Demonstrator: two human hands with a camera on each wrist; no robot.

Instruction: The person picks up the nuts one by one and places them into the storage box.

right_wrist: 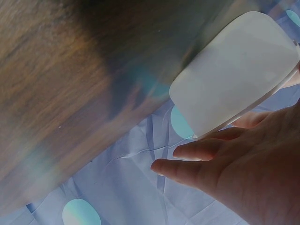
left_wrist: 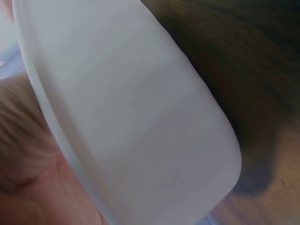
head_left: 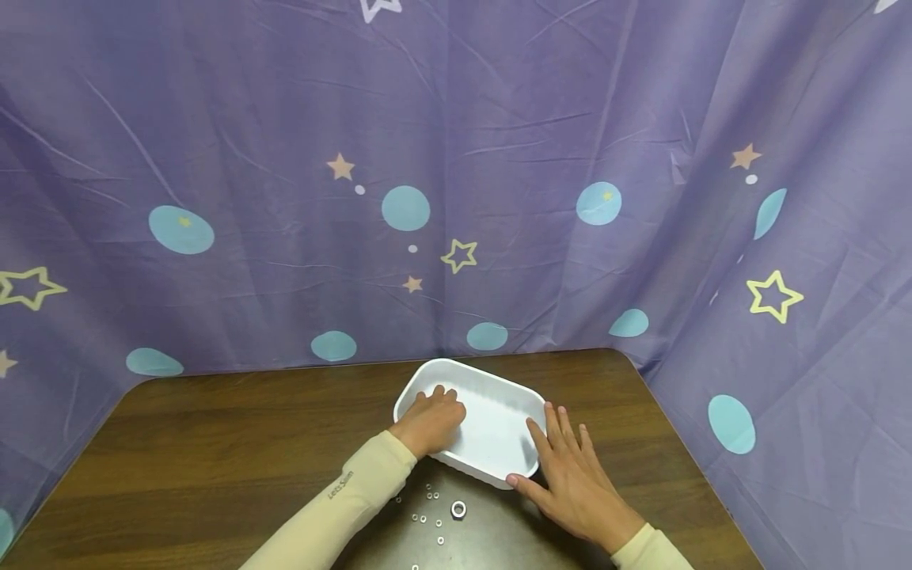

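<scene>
Reads roughly "LetsSlim" on the pale left sleeve point(head_left: 359, 487), in small dark letters running along the forearm, hard to spell out with certainty. Reaches with the left hand point(head_left: 430, 423) over the near rim of a white tray point(head_left: 492, 427), with knuckles up and fingers bent down into its left end. Cannot tell from any view whether pinching anything there; in the left wrist view, shows only palm and wrist close beside the rim. Spreads the right hand point(head_left: 577, 487) at the tray's right end, with fingers straight and apart by the rim and thumb at the near corner. Find the tray on the dark wood table point(head_left: 249, 443), toward the far edge and turned aslant, between both hands. Nearer the person, just short of the tray, see a loose scatter of small nuts point(head_left: 438, 522) and, beside them, one big nut point(head_left: 458, 518) with a dark centre. Behind the table, see a purple curtain point(head_left: 285, 269) printed with blue spots, pale dots and yellow, orange and white stars.
</scene>
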